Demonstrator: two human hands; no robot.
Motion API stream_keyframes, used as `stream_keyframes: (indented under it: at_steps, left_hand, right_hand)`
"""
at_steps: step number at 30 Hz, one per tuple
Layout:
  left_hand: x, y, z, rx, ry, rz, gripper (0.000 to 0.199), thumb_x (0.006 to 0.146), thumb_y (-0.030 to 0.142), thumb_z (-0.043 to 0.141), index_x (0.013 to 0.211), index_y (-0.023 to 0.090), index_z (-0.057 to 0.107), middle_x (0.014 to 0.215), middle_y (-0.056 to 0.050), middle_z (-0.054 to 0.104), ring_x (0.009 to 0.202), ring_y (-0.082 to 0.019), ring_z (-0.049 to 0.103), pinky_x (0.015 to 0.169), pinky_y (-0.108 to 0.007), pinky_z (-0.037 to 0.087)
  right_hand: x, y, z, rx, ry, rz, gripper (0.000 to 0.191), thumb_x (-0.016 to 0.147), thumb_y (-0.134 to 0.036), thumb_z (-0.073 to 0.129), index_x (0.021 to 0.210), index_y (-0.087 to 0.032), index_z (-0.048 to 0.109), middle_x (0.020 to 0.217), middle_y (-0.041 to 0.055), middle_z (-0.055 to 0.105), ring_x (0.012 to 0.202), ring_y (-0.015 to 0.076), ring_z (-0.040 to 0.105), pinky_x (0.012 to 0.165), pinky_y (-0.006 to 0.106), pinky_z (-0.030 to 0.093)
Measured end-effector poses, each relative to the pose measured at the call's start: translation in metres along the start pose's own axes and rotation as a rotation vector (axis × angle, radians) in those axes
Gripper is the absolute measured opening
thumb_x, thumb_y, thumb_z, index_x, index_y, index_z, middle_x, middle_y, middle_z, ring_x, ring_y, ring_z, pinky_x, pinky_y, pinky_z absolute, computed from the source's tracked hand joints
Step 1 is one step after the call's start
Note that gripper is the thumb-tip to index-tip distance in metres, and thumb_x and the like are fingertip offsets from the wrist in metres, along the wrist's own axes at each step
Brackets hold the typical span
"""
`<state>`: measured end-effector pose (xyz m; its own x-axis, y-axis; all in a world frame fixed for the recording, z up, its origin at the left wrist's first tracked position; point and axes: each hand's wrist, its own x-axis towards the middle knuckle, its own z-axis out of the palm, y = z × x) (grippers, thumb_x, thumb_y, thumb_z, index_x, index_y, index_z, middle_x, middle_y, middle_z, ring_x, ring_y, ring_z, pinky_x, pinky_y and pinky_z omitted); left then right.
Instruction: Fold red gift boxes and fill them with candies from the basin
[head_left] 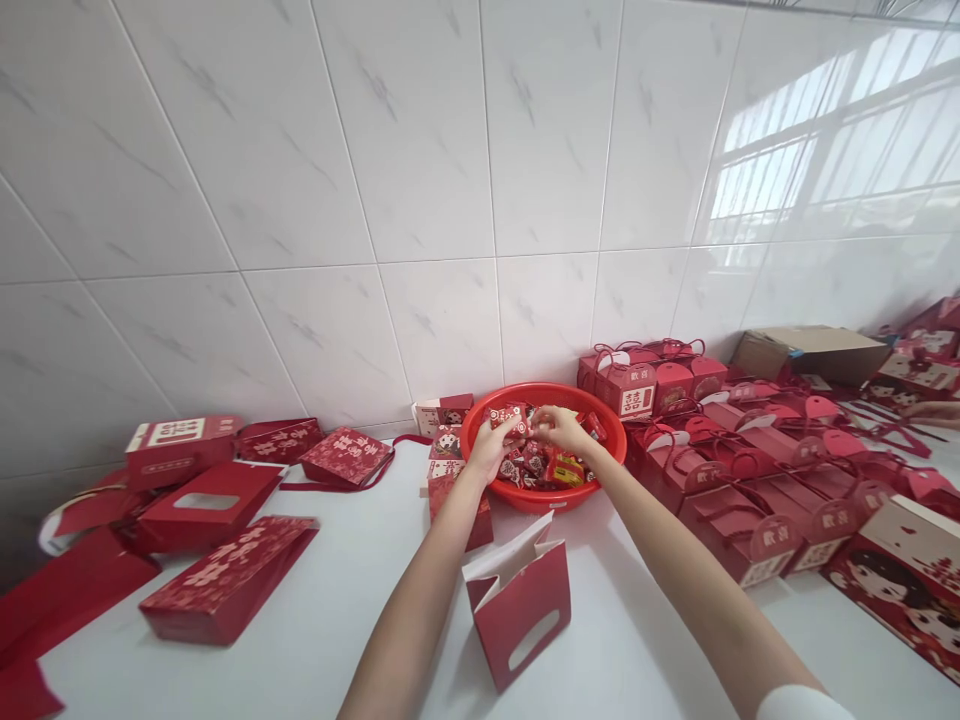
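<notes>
Standing before the red basin (555, 502), the paper bag (517, 600) is not yet closed. Over the basin, a patterned packet (514, 415) is held by the left hand (486, 447); the right hand (559, 428) is narrowed beside it, grip unclear. Handled boxes (769, 500) are massed at right, apparently finished.
</notes>
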<state>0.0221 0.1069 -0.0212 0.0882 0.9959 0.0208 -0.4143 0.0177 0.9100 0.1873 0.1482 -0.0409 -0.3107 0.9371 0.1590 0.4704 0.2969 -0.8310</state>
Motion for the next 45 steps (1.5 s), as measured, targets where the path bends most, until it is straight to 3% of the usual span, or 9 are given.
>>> stream_keyframes:
  at_steps: [3, 8, 15, 19, 23, 29, 37, 41, 45]
  left_hand:
    - [0.000, 0.001, 0.000, -0.004, 0.012, 0.003, 0.032, 0.063, 0.031, 0.088, 0.080, 0.017, 0.065, 0.077, -0.004, 0.075, 0.078, -0.021, 0.074, 0.068, -0.028, 0.059]
    - [-0.001, 0.001, 0.001, 0.015, -0.006, -0.013, 0.034, 0.066, 0.038, 0.087, 0.083, 0.015, 0.067, 0.078, -0.007, 0.075, 0.075, -0.022, 0.073, 0.060, -0.026, 0.056]
    - [-0.007, 0.002, 0.002, 0.036, -0.027, -0.001, 0.044, 0.052, 0.026, 0.094, 0.088, 0.013, 0.071, 0.081, -0.005, 0.076, 0.067, -0.017, 0.070, 0.054, -0.023, 0.054]
    - [-0.004, 0.001, 0.002, 0.016, 0.055, 0.055, 0.037, 0.051, 0.025, 0.092, 0.078, 0.014, 0.070, 0.072, -0.002, 0.073, 0.059, -0.014, 0.067, 0.052, -0.022, 0.052]
    - [0.001, -0.002, 0.003, -0.026, 0.139, 0.111, 0.036, 0.047, 0.023, 0.091, 0.074, 0.015, 0.068, 0.067, 0.000, 0.071, 0.055, -0.013, 0.064, 0.050, -0.021, 0.050]
    - [0.003, -0.004, 0.000, -0.087, 0.257, 0.188, 0.033, 0.051, 0.024, 0.087, 0.075, 0.018, 0.064, 0.068, 0.003, 0.069, 0.059, -0.013, 0.065, 0.053, -0.021, 0.051]
    - [0.003, -0.006, 0.000, -0.104, 0.249, 0.196, 0.030, 0.052, 0.023, 0.086, 0.073, 0.017, 0.065, 0.069, 0.001, 0.068, 0.058, -0.013, 0.064, 0.052, -0.021, 0.049]
    - [0.004, -0.006, 0.001, -0.103, 0.238, 0.193, 0.028, 0.053, 0.022, 0.086, 0.072, 0.017, 0.066, 0.069, 0.001, 0.068, 0.060, -0.013, 0.064, 0.053, -0.022, 0.050]
    - [0.004, -0.006, 0.001, -0.090, 0.223, 0.189, 0.030, 0.052, 0.023, 0.087, 0.072, 0.017, 0.066, 0.072, 0.000, 0.069, 0.062, -0.014, 0.065, 0.056, -0.023, 0.051]
  right_hand:
    - [-0.007, -0.008, -0.005, 0.248, 0.149, -0.081, 0.029, 0.089, -0.041, 0.056, 0.104, -0.016, 0.059, 0.086, 0.0041, 0.066, 0.071, 0.0149, 0.063, 0.066, 0.028, 0.052]
    - [-0.029, -0.022, 0.000, 0.510, 0.190, -0.180, 0.040, 0.075, -0.052, 0.069, 0.096, -0.019, 0.063, 0.083, 0.0034, 0.067, 0.070, 0.0165, 0.065, 0.070, 0.031, 0.054]
    - [-0.036, -0.035, 0.009, 0.554, 0.228, -0.207, 0.040, 0.063, -0.038, 0.083, 0.096, -0.022, 0.066, 0.081, 0.0005, 0.067, 0.072, 0.0162, 0.063, 0.067, 0.029, 0.054]
    - [-0.031, -0.032, 0.007, 0.543, 0.225, -0.161, 0.034, 0.073, -0.040, 0.071, 0.101, -0.021, 0.064, 0.083, 0.0009, 0.066, 0.067, 0.0153, 0.063, 0.067, 0.031, 0.056]
    - [-0.024, -0.029, 0.005, 0.461, 0.188, -0.102, 0.024, 0.079, -0.036, 0.062, 0.098, -0.020, 0.063, 0.087, 0.0024, 0.068, 0.067, 0.0160, 0.067, 0.069, 0.033, 0.058]
    - [-0.004, -0.021, -0.002, 0.141, 0.151, 0.029, 0.021, 0.091, -0.015, 0.047, 0.101, -0.017, 0.065, 0.099, 0.0064, 0.070, 0.089, 0.0173, 0.068, 0.083, 0.032, 0.057]
    - [0.009, 0.014, -0.026, -0.383, -0.098, 0.296, 0.032, 0.097, -0.036, 0.060, 0.124, -0.018, 0.061, 0.127, 0.0091, 0.061, 0.107, 0.0225, 0.063, 0.090, 0.042, 0.055]
    - [0.007, 0.021, -0.024, -0.473, -0.184, 0.301, 0.032, 0.098, -0.036, 0.060, 0.124, -0.018, 0.061, 0.127, 0.0095, 0.061, 0.108, 0.0222, 0.063, 0.091, 0.042, 0.055]
    - [0.005, 0.020, -0.024, -0.436, -0.157, 0.256, 0.031, 0.098, -0.036, 0.060, 0.122, -0.017, 0.061, 0.123, 0.0089, 0.062, 0.104, 0.0211, 0.064, 0.088, 0.041, 0.056]
